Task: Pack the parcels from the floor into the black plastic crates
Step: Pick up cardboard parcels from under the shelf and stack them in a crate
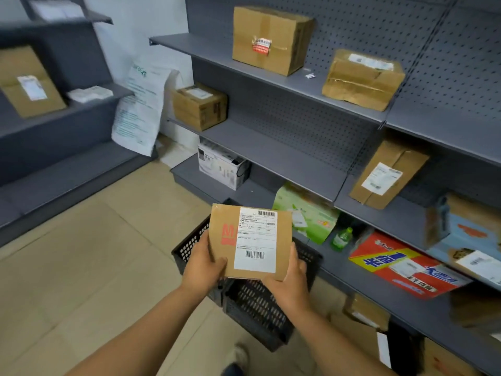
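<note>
Both forearms come up from the bottom edge, and my left hand (204, 263) and right hand (290, 278) are clamped on a flat brown parcel (249, 241), thumbs curled over its lower corners, label facing me. So 2 hands, 1 parcel, held level in the air. Right under the grip sits the black plastic crate (253, 302) on the tiled floor (95, 261), mesh walls, open top; what's inside is hidden by the parcel. Off to the right of the grip is grey shelving (284, 158) with more boxes. I'd say the trick now is lowering it flat and straight down, label up, letting go only once it's inside the walls, not dropping it.
</note>
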A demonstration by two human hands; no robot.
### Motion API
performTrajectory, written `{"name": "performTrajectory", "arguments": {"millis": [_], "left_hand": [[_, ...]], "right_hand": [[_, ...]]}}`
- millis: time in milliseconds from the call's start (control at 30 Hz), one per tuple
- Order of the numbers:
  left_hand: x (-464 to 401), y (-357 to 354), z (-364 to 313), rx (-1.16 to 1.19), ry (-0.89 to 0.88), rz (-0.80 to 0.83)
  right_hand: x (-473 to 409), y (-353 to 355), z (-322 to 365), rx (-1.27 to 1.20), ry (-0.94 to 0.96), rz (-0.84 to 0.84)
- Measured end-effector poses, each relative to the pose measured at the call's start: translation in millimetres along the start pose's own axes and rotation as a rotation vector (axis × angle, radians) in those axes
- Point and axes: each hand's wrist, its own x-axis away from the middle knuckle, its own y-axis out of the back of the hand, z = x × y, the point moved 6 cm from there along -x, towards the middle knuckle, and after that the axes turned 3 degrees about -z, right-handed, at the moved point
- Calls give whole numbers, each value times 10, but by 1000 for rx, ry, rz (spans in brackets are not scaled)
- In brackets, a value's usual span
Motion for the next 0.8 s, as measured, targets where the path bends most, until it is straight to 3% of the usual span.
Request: {"name": "performTrajectory", "arguments": {"millis": [333,800], "left_hand": [[-1150,106,51,-365,-127,103],[-3047,205,313,-485,-174,268]], "right_hand": [[-1024,-642,332,138,3,81],[-2432,-1540,678,262,-95,95]]}}
